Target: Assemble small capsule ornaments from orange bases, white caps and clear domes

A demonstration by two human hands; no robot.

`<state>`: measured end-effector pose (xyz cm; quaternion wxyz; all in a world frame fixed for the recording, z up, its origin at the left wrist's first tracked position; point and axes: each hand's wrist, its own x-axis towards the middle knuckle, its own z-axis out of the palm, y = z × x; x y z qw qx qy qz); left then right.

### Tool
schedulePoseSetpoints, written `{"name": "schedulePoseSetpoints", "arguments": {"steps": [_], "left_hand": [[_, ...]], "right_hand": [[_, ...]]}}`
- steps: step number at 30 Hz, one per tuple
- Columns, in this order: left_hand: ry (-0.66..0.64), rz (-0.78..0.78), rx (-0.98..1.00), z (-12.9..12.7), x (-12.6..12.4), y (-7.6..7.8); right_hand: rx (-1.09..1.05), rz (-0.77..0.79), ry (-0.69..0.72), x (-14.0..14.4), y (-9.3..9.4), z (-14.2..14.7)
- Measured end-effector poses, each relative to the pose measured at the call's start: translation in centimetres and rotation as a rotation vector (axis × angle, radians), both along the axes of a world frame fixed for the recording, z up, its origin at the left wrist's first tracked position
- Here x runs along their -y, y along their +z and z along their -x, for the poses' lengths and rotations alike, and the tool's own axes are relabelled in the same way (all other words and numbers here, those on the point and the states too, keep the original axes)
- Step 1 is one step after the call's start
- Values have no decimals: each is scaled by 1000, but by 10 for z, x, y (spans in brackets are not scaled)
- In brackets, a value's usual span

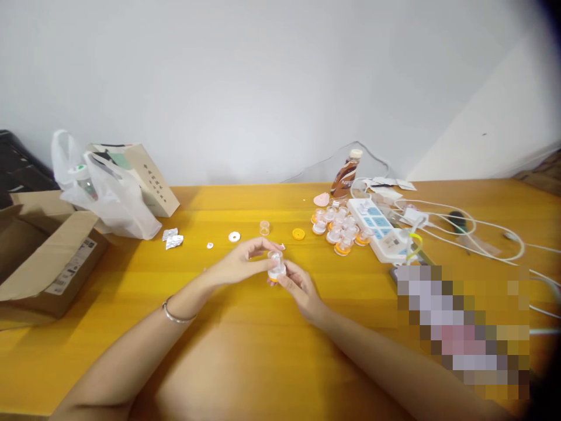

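Between both hands is a small clear plastic container (276, 264) with a white band and an orange base. My left hand (250, 260) has its fingers closed around the upper part. My right hand (300, 286) grips the lower part from the right side. Just beyond them on the table lie a clear ring-like cup (265, 227), a yellow-orange disc (298, 234) and a white disc (234, 237) with a hole in its middle. A tiny white piece (210, 245) sits farther left. Several similar clear containers (337, 227) with orange and white parts are grouped to the right.
On the left stand an open cardboard box (65, 275), a white plastic bag (118, 204), a tan box (151, 181) and crumpled foil (174, 240). On the right are a brown drink bottle (346, 174), a power strip (377, 225), tangled white cables (473, 219) and a pink piece (321, 199).
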<state>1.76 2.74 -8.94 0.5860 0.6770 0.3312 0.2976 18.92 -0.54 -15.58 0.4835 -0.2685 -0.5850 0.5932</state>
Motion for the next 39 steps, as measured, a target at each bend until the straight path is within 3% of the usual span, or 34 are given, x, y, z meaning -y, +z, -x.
{"name": "schedulePoseSetpoints", "arguments": {"steps": [2,3,7,11,14,16,20,25,33,36,39], "left_hand": [[-112,72,-1,1,-1,0],[-107,72,-6,1,-1,0],[114,-23,16,-3,-2,-5],[111,-30,81,-7,-2,-9],[190,-76,5,-8,-2,-9],[166,-65,-27,-8,0,-8],[-10,93,78,-9,3,-7],[146,71,75,-14,4,-12],[110,27,163,-21,14,-10],[112,23,157,-19,12,-10],[15,21,104,-15,6,-8]], "right_hand": [[5,-3,1,1,1,0],[8,0,0,1,1,1],[-5,0,6,-1,-1,0],[-32,-4,-19,-5,-4,-2],[-9,3,-40,-4,-5,-1],[-10,2,-12,-3,-6,-1],[-44,-7,30,-5,-7,-2],[-28,14,-32,-7,-7,-1],[-267,213,81,-5,-9,2],[-283,227,102,-5,-8,1],[-233,200,70,-9,-8,-1]]}}
